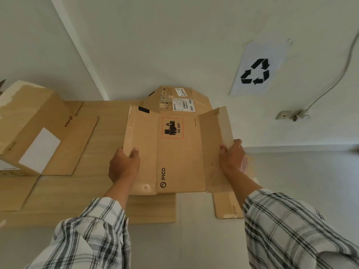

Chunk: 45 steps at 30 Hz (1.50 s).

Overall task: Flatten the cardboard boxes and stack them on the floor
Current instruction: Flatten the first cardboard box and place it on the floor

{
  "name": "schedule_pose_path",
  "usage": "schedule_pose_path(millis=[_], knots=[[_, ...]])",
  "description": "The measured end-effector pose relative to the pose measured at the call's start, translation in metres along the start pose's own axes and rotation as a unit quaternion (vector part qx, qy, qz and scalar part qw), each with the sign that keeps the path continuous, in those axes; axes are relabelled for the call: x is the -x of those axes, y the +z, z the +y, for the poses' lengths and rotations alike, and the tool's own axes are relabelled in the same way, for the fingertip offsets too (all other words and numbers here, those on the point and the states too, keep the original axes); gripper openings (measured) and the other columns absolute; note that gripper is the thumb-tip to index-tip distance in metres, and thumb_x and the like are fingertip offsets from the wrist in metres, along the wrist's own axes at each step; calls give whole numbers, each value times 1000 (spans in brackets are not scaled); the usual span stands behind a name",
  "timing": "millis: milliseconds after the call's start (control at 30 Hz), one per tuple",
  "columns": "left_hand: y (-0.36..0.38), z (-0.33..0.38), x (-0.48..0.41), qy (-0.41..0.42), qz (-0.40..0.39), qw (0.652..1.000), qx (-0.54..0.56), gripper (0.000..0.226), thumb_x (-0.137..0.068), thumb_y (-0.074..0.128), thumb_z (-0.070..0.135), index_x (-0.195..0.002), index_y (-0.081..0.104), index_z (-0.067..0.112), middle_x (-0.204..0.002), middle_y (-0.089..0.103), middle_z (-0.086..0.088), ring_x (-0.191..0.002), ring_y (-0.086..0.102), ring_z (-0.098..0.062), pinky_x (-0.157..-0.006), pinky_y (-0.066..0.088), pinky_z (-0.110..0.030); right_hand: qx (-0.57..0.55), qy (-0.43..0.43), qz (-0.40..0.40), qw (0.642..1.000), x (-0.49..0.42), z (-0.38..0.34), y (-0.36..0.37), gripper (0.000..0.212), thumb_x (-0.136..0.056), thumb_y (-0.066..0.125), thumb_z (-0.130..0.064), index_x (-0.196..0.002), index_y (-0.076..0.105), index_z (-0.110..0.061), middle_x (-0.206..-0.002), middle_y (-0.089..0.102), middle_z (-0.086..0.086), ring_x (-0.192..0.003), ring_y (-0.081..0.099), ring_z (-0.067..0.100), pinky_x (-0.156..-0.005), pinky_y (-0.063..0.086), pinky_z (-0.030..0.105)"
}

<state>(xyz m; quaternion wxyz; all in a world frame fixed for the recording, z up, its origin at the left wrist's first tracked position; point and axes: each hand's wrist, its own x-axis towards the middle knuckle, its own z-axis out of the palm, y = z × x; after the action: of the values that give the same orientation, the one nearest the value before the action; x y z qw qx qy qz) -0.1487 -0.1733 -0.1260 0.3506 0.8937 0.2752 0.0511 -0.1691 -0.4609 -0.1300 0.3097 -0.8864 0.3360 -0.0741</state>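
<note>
I hold a flattened brown cardboard box [180, 152] with a PICO logo and a UN 3481 battery label in front of me, above the floor. My left hand [124, 164] grips its left flap edge. My right hand [232, 154] grips the right flap, which stands slightly raised. Under it lies another flattened box [178, 100] with shipping labels, against the wall. A third box [33, 125], still in box shape with a white label, stands at the left on flat cardboard.
Flat cardboard sheets [64, 191] cover the floor at left and centre, and one piece [227, 206] lies under my right forearm. A recycling sign [256, 68] hangs on the wall. A wall socket [291, 114] with a cable sits to the right.
</note>
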Motion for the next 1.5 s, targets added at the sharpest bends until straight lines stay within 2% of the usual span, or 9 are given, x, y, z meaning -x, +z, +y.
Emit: schedule_pose_path(millis=[267, 400, 700, 933, 1033, 1133, 1233, 1367, 1500], knots=[[86, 77, 135, -11, 3, 999, 40, 38, -91, 57, 48, -104, 63, 13, -103, 70, -12, -93, 64, -35, -75, 47, -38, 24, -33, 21, 999, -78, 115, -115, 32, -98, 51, -37, -115, 42, -12, -114, 64, 11, -95, 64, 36, -71, 44, 39], [129, 104, 181, -4, -21, 999, 31, 45, -93, 55, 49, -114, 60, 10, -110, 68, -14, -100, 63, -37, -78, 48, -41, 35, -21, 32, 999, -104, 165, -153, 30, -98, 52, -37, -113, 43, -13, -112, 64, 11, -94, 64, 35, -73, 46, 41], [244, 136, 212, 14, -71, 997, 19, 43, -92, 57, 49, -113, 61, 11, -111, 69, -12, -101, 64, -36, -81, 51, -42, 54, 30, 46, 997, -169, 272, -152, 31, -98, 51, -35, -117, 44, -11, -112, 64, 12, -94, 63, 35, -72, 43, 40], [414, 70, 205, -9, -71, 997, 5, 36, -93, 58, 45, -105, 62, 12, -93, 63, -6, -77, 52, -27, -72, 45, -35, 62, 2, 38, 997, -238, 389, -43, 33, -99, 51, -30, -123, 45, -9, -115, 63, 13, -97, 63, 34, -76, 46, 40], [498, 16, 200, -16, -73, 997, 0, 35, -93, 59, 44, -107, 62, 12, -99, 67, -9, -78, 55, -28, -72, 45, -35, 58, -8, 24, 998, -261, 448, 29, 33, -98, 51, -28, -124, 45, -9, -115, 63, 13, -97, 64, 34, -80, 50, 45], [579, -44, 195, -18, -77, 997, -7, 44, -92, 57, 47, -118, 61, 11, -108, 69, -11, -94, 64, -35, -79, 51, -41, 47, -17, 2, 999, -277, 511, 104, 33, -96, 50, -23, -126, 45, -9, -116, 62, 14, -96, 63, 34, -80, 51, 44], [654, -100, 188, -28, -89, 995, -23, 45, -95, 55, 43, -125, 57, 10, -116, 67, -15, -104, 63, -38, -78, 47, -37, 40, -28, -16, 999, -292, 570, 176, 36, -95, 50, -20, -128, 45, -8, -118, 61, 16, -99, 63, 35, -83, 52, 46], [735, -161, 181, -39, -145, 988, -34, 30, -94, 53, 33, -114, 55, 11, -108, 67, -13, -94, 64, -36, -81, 54, -43, 49, -12, -41, 998, -302, 632, 254, 38, -95, 51, -17, -132, 44, -7, -119, 61, 18, -101, 63, 36, -86, 53, 48], [792, -203, 178, -49, -197, 977, -63, 21, -96, 47, 16, -115, 48, 7, -109, 64, -15, -84, 61, -31, -71, 51, -37, 55, -23, -65, 996, -303, 678, 310, 54, -94, 51, -3, -139, 30, -21, -103, 62, 14, -78, 63, 28, -60, 50, 35]])
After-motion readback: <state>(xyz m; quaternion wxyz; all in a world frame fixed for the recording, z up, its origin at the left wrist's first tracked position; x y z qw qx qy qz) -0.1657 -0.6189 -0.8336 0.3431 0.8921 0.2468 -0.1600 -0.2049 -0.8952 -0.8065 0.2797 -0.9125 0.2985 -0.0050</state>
